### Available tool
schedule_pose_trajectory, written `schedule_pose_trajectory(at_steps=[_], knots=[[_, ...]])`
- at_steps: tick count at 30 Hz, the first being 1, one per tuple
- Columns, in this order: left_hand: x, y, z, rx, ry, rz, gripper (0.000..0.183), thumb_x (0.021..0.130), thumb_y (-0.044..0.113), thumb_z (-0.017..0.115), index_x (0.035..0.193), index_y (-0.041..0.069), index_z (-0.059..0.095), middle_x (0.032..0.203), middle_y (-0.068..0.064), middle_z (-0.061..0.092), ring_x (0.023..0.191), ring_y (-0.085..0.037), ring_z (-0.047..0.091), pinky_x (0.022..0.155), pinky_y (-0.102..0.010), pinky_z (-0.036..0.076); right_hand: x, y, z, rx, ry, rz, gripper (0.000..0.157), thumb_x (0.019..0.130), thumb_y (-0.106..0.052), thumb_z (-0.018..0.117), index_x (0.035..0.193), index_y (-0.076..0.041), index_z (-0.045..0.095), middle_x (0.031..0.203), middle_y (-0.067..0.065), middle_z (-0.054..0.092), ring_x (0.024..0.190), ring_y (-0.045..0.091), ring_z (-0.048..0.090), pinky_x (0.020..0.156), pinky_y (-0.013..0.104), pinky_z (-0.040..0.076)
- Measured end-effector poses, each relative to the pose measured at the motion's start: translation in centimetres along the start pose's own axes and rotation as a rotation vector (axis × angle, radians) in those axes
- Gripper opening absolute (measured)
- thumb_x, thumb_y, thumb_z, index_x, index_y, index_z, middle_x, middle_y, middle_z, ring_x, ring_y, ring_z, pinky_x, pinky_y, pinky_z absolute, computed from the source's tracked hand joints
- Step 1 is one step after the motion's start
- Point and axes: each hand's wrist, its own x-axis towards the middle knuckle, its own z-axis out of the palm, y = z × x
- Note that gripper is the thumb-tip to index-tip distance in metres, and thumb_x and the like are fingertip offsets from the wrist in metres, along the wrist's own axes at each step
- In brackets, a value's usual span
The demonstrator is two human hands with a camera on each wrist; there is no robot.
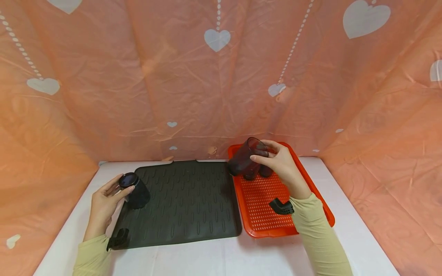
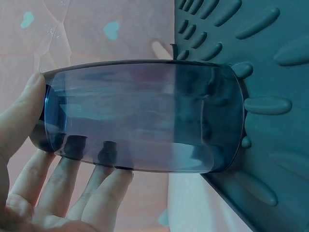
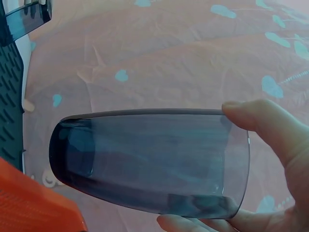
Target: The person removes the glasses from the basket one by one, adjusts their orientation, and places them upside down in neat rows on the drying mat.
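At the left end of the dark drying mat, my left hand grips a dark tinted drinking glass. That glass is upside down, its thick base up and its rim on the mat; in the left wrist view my thumb and fingers hold it near the base. Over the orange tray, my right hand holds a second tinted glass near the rim. It tilts, base down to the left and rim up to the right. Behind it, partly hidden, more dark glass stands on the tray.
The orange tray has a perforated floor and a raised rim, right beside the mat. Both lie on a white tabletop. A pink curtain with hearts encloses the back and sides. Black wrist mounts sit on both forearms.
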Motion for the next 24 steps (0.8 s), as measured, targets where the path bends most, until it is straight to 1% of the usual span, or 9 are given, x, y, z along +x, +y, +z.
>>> schedule_pose_trajectory(at_steps=[1, 4, 5, 6, 8, 12, 14, 17, 24], knots=[[0.2, -0.4, 0.0, -0.008, 0.006, -0.003, 0.069, 0.081, 0.029, 0.079, 0.142, 0.025, 0.048, 0.146, -0.006, 0.042, 0.132, -0.023, 0.041, 0.084, -0.015, 0.048, 0.0, -0.1, 0.1, 0.011, -0.002, -0.002, 0.063, 0.082, -0.013, 0.077, 0.137, -0.005, 0.046, 0.128, 0.016, 0.051, 0.096, 0.018, 0.065, 0.077, 0.031, 0.056], [0.5, -0.9, 0.0, -0.005, 0.009, 0.009, 0.068, 0.080, 0.032, 0.079, 0.141, 0.028, 0.050, 0.146, -0.006, 0.042, 0.131, -0.023, 0.042, 0.082, -0.015, 0.049, 0.1, -0.2, 0.2, 0.038, -0.007, -0.007, 0.061, 0.083, -0.012, 0.076, 0.137, -0.004, 0.046, 0.127, 0.016, 0.051, 0.095, 0.018, 0.065, 0.076, 0.031, 0.056], [0.3, -0.6, 0.0, 0.001, 0.004, 0.012, 0.068, 0.080, 0.033, 0.078, 0.142, 0.027, 0.049, 0.147, -0.007, 0.041, 0.132, -0.025, 0.041, 0.085, -0.019, 0.049, 0.1, -0.3, 0.3, 0.047, -0.008, -0.008, 0.061, 0.083, -0.011, 0.075, 0.137, -0.004, 0.046, 0.127, 0.017, 0.051, 0.094, 0.018, 0.065, 0.076, 0.031, 0.056], [0.1, -0.4, 0.1, -0.027, 0.008, 0.014, 0.067, 0.081, 0.030, 0.078, 0.141, 0.025, 0.049, 0.147, -0.009, 0.041, 0.132, -0.027, 0.040, 0.085, -0.020, 0.050, 0.1, -0.3, 0.4, 0.057, -0.010, -0.007, 0.061, 0.083, -0.010, 0.075, 0.137, -0.004, 0.046, 0.127, 0.017, 0.051, 0.094, 0.018, 0.065, 0.076, 0.031, 0.056], [-0.4, 0.6, 0.2, -0.007, 0.008, 0.010, 0.069, 0.082, 0.031, 0.077, 0.143, 0.022, 0.047, 0.147, -0.012, 0.039, 0.133, -0.030, 0.039, 0.089, -0.024, 0.049, 0.2, -0.3, 0.5, 0.061, -0.009, -0.008, 0.062, 0.084, -0.010, 0.075, 0.137, -0.004, 0.045, 0.127, 0.018, 0.050, 0.095, 0.017, 0.065, 0.077, 0.031, 0.056], [-1.2, 2.0, 0.5, -0.009, 0.009, -0.008, 0.070, 0.084, 0.026, 0.076, 0.145, 0.015, 0.044, 0.148, -0.016, 0.037, 0.133, -0.032, 0.038, 0.089, -0.020, 0.046, 0.4, -0.1, 0.9, 0.052, -0.004, -0.022, 0.062, 0.084, -0.008, 0.074, 0.138, -0.002, 0.044, 0.127, 0.019, 0.050, 0.096, 0.016, 0.064, 0.078, 0.029, 0.055], [-1.4, 2.5, 0.5, 0.025, 0.002, -0.010, 0.072, 0.085, 0.028, 0.075, 0.147, 0.014, 0.040, 0.149, -0.018, 0.035, 0.133, -0.035, 0.037, 0.091, -0.021, 0.044, 0.5, 0.1, 1.1, 0.046, -0.003, -0.027, 0.063, 0.084, -0.008, 0.074, 0.139, -0.002, 0.044, 0.127, 0.019, 0.050, 0.096, 0.016, 0.063, 0.078, 0.028, 0.055], [-1.6, 2.8, 0.6, 0.042, -0.004, -0.008, 0.073, 0.086, 0.028, 0.073, 0.148, 0.012, 0.037, 0.150, -0.019, 0.032, 0.134, -0.037, 0.035, 0.092, -0.022, 0.043, 0.6, 0.2, 1.5, 0.047, -0.004, -0.020, 0.063, 0.084, -0.009, 0.074, 0.138, -0.002, 0.044, 0.127, 0.018, 0.050, 0.096, 0.016, 0.063, 0.075, 0.027, 0.055], [-1.7, 2.6, 0.7, 0.043, 0.007, -0.009, 0.073, 0.087, 0.028, 0.072, 0.149, 0.014, 0.035, 0.151, -0.014, 0.031, 0.136, -0.035, 0.033, 0.096, -0.027, 0.042, 0.8, 0.6, 2.8, 0.091, -0.017, -0.021, 0.062, 0.084, -0.009, 0.073, 0.137, 0.000, 0.044, 0.127, 0.019, 0.050, 0.097, 0.018, 0.062, 0.077, 0.029, 0.055]])
